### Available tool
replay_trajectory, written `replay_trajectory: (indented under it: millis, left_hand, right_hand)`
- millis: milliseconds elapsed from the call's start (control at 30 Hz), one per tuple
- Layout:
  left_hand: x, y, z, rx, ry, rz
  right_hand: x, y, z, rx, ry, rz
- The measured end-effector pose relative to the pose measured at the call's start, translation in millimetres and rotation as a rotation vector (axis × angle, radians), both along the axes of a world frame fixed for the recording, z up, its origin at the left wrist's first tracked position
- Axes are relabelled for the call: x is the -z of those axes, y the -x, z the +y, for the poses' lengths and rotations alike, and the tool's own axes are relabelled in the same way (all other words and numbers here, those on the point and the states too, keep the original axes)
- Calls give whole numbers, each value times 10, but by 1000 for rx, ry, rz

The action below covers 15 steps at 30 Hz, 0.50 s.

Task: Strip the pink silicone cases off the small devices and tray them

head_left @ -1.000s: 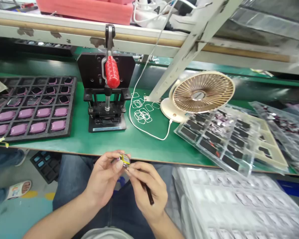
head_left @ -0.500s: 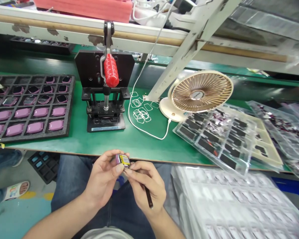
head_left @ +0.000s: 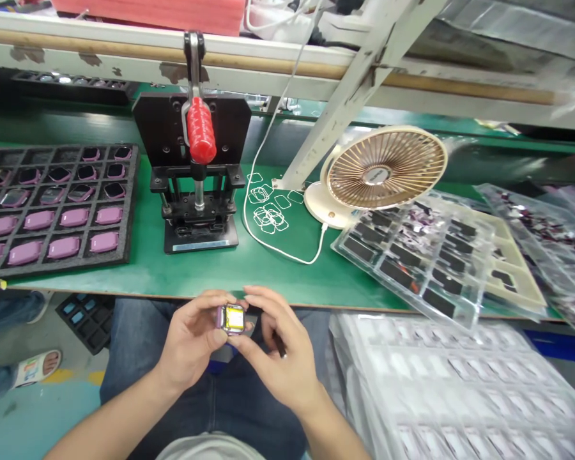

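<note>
1. A long desk point(head_left: 278, 278) with a green top runs across the view, and a white metal shelf rail point(head_left: 172, 67) passes above it.
2. At the lower right, below the desk edge, lies a stack of white plastic trays point(head_left: 450, 383) with rows of moulded pockets.
3. On the desk's right side sits a clear plastic tray point(head_left: 412, 262) holding dark rectangular parts, tilted over a beige tray.
4. On the left lies a black foam tray point(head_left: 60, 204) with a grid of cells; the front rows hold pink cases.
5. Between them stand a black hand press point(head_left: 196, 211) with a red handle and a cream desk fan point(head_left: 378, 169).
6. The left hand point(head_left: 191, 338) is closed around a small square watch body point(head_left: 232, 319) with a purple frame and a yellow face, held above the person's lap, just below the desk edge.
7. The right hand point(head_left: 282, 358) is partly open, its thumb at the body's lower edge, with a thin dark tool point(head_left: 281, 348) tucked in its curled fingers.
</note>
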<state>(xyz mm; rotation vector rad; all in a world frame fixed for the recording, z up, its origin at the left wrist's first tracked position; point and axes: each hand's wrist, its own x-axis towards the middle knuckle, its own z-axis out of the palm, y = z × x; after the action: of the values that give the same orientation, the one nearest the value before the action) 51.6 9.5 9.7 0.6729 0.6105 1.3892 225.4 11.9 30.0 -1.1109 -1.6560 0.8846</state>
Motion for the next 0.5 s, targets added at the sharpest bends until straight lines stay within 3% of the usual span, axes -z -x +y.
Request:
replay_trajectory:
  millis: [100,233,367,433,500]
  left_hand:
    - [45,40,26,38,-72,45]
    - [61,99,-45,59,-35,107]
    - [5,110,-201,-3,230,208]
    - [-8,86,-224,42,426,239]
    - [-11,43,-235,110,554,294]
  right_hand:
    - [-33,-16,8,-76,70,-15]
    - [-125,30,-93,-32,57,-34]
    - [-209,-13,-301,-29,53,-40]
    - [-167,-225,-416,-15,63,-104]
    - [-91,-613,-567,140,166,-275]
